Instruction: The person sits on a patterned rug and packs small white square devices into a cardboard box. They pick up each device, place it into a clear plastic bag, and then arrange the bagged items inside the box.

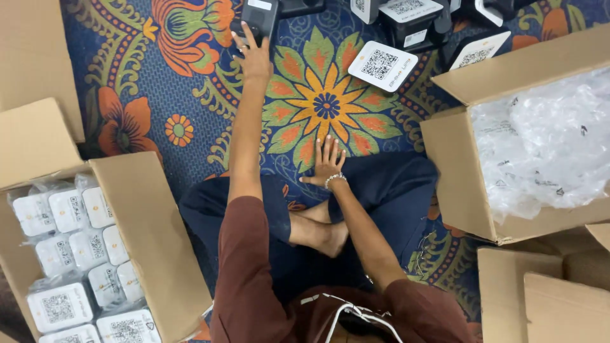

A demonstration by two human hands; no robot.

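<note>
I sit cross-legged on a patterned carpet (327, 105). My left hand (253, 56) is stretched far forward, its fingers spread and fingertips touching the near end of a black device (259, 16) lying on the carpet; no grip on it shows. My right hand (327, 162), with a bead bracelet at the wrist, lies flat and open on the carpet just ahead of my knee. It holds nothing. A white square unit with a code label (383, 65) lies ahead to the right of both hands.
An open cardboard box (149, 235) at left holds several white bagged units. At right an open box (454, 171) is filled with clear plastic wrap; more cardboard (540, 292) sits lower right. Several black-and-white devices (416, 19) stand along the top edge.
</note>
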